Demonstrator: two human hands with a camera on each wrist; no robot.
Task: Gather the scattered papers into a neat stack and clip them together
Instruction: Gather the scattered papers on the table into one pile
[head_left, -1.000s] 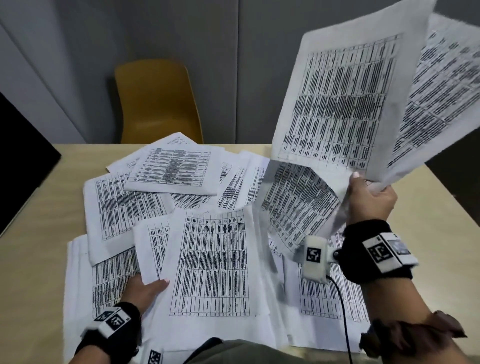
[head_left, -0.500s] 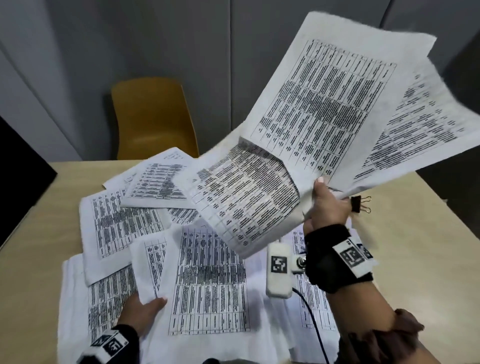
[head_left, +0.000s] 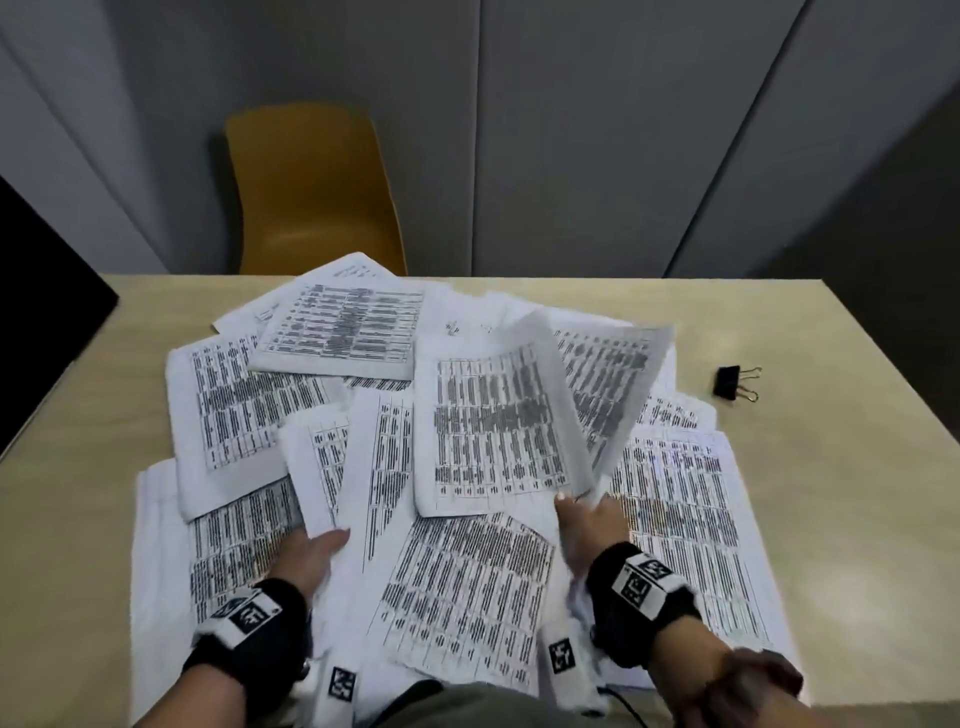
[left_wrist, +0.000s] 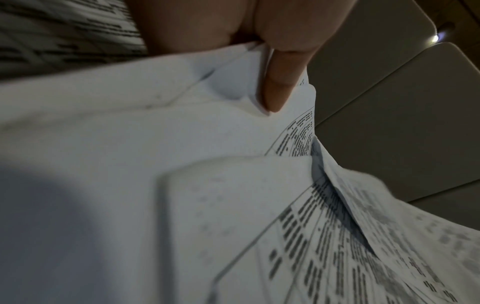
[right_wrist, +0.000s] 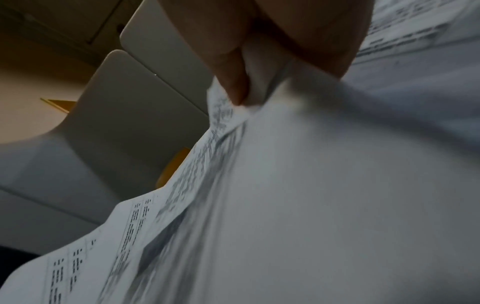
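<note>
Printed table sheets (head_left: 244, 405) lie scattered and overlapping across the tan table (head_left: 841, 493). My right hand (head_left: 589, 525) pinches the near corner of a few sheets (head_left: 498, 431), which lie low over the middle of the pile; one of them (head_left: 618, 384) still angles upward. The right wrist view shows the thumb (right_wrist: 231, 78) and fingers clamped on that corner. My left hand (head_left: 311, 556) grips sheets at the pile's near left, thumb (left_wrist: 280, 82) on top and fingers hidden underneath. A black binder clip (head_left: 732, 383) sits on bare table to the right, apart from both hands.
A yellow chair (head_left: 311, 192) stands behind the table's far edge, against grey wall panels. A black object (head_left: 47, 296) borders the table's left side. Bare tabletop shows on the left (head_left: 78, 415) and right of the pile.
My right hand has brought its sheets down from high in the air onto the middle of the pile. The left hand has stayed at the pile's near left.
</note>
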